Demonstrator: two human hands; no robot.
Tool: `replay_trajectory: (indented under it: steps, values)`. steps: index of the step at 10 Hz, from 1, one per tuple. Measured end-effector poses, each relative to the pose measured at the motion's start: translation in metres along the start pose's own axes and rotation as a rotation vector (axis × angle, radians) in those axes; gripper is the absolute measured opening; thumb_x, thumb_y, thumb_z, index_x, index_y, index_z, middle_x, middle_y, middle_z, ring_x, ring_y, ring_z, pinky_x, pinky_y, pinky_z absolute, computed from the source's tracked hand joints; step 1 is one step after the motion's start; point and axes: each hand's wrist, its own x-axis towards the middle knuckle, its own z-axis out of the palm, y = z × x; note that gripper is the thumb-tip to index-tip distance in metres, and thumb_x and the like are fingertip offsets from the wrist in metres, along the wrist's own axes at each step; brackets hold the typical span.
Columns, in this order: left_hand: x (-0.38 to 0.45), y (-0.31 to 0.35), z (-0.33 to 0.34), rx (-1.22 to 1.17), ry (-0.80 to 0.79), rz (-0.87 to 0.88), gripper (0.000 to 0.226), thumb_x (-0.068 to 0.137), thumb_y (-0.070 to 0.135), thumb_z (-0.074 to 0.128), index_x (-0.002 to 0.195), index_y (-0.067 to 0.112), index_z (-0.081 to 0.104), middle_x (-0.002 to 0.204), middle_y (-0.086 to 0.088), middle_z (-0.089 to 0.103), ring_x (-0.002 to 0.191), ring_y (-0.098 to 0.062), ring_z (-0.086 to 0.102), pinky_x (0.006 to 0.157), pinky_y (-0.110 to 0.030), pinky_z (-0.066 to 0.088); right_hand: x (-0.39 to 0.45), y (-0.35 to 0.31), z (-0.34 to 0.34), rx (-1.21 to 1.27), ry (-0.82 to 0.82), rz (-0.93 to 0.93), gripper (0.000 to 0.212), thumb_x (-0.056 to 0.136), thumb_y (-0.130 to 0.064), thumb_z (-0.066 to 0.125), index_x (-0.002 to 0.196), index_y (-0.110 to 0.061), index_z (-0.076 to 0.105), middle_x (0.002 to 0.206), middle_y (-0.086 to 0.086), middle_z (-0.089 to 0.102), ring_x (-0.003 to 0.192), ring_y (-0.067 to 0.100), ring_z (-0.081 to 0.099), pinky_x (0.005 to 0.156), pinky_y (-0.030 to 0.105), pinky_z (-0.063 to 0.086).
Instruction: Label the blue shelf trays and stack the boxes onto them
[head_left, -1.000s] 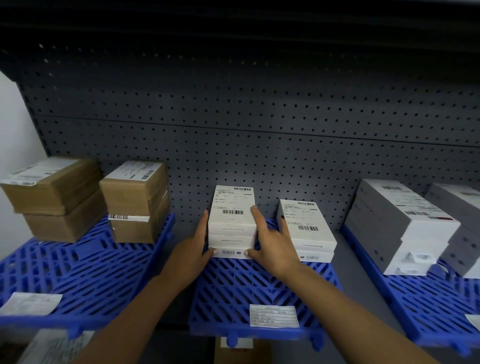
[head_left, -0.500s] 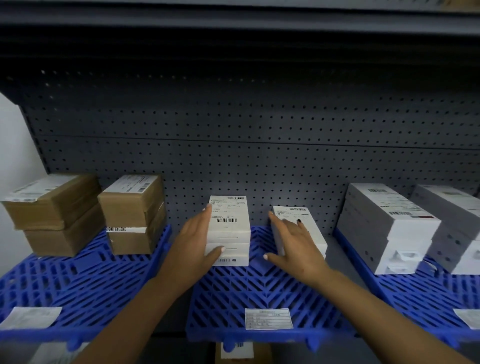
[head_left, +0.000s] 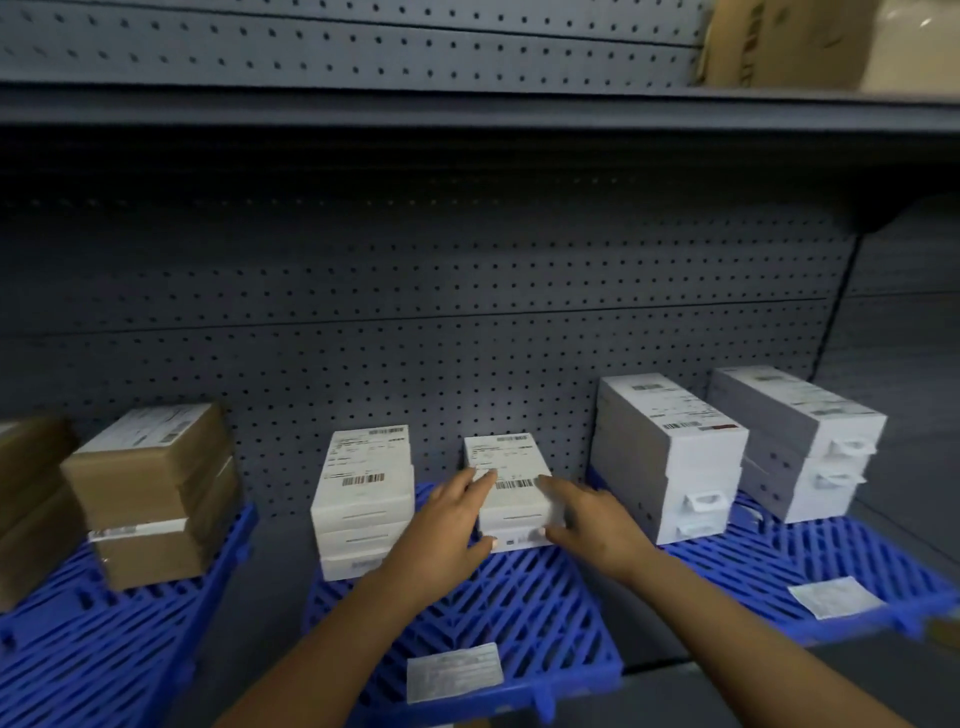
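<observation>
White cartons fill my middle tray (head_left: 524, 613): the right-hand white stack (head_left: 511, 491) now has both hands on it, where half a second ago the left hand (head_left: 447, 525) was still cupped on the taller left white stack (head_left: 363, 499) and only the right hand (head_left: 592, 525) reached this one. I also see the view has swung up and to the right, so the shelf above and a brown carton (head_left: 779, 41) on it have come into sight. My left hand lies against the stack's left side, fingers stretched up onto the top label and thumb pressed at the lower front edge. My right hand mirrors it on the right side, index finger laid across the top near the barcode, thumb at the bottom corner; both hold the stack between fairly straight fingers rather than curling round it. That stack sits at the far middle of the centre blue tray, just beside the taller one. A paper label (head_left: 454, 671) lies on the tray's near edge, its print too blurred to read. Brown boxes (head_left: 153, 493) on the left tray are cut off at the frame edge, and the grey boxes (head_left: 670, 457) on the right tray are smeared by motion.
</observation>
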Motion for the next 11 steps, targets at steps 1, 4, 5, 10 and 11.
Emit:
replay_trajectory:
  steps: [1,4,5,10,11]
  values:
    - [0.012,0.0,0.016,0.013,-0.081,-0.116,0.08,0.094,0.034,0.057,0.151,0.035,0.001,0.159,-0.004,0.002,0.143,-0.03,0.014,0.113,-0.042,0.025,0.001,0.002,0.006,0.038,-0.017,0.054,0.066,0.088,-0.037,0.062,0.146,-0.028,0.031,0.12,0.008,0.063,0.11,0.028,0.055,0.088,0.032,0.044]
    - [0.027,-0.003,0.041,0.12,-0.056,-0.176,0.068,0.098,0.032,0.047,0.152,0.03,0.005,0.134,-0.013,0.045,0.119,-0.03,0.044,0.094,-0.036,0.041,0.003,0.006,0.009,0.057,0.021,0.051,0.063,0.088,-0.024,0.062,0.145,-0.029,0.032,0.116,0.008,0.064,0.107,0.027,0.056,0.087,0.032,0.044]
    - [0.027,-0.004,0.042,0.088,-0.042,-0.163,0.066,0.098,0.028,0.047,0.152,0.028,0.009,0.134,-0.013,0.046,0.118,-0.03,0.045,0.095,-0.038,0.042,0.004,0.006,0.009,0.081,0.044,0.056,0.061,0.09,-0.019,0.061,0.144,-0.027,0.034,0.118,0.008,0.064,0.108,0.026,0.057,0.09,0.032,0.044]
    - [0.02,-0.01,0.042,0.12,0.05,-0.103,0.07,0.097,0.034,0.047,0.152,0.028,0.002,0.121,-0.007,0.053,0.105,-0.022,0.05,0.084,-0.034,0.046,0.003,0.011,0.012,0.085,0.056,-0.008,0.062,0.09,-0.027,0.06,0.144,-0.032,0.03,0.113,0.007,0.064,0.101,0.023,0.059,0.083,0.029,0.045]
    - [0.017,-0.006,0.04,0.098,0.062,-0.132,0.074,0.096,0.036,0.048,0.151,0.024,0.001,0.129,-0.007,0.048,0.11,-0.022,0.048,0.089,-0.034,0.046,-0.001,0.019,0.008,0.124,0.069,-0.025,0.066,0.089,-0.036,0.059,0.146,-0.033,0.025,0.132,0.008,0.053,0.118,0.025,0.051,0.095,0.035,0.044]
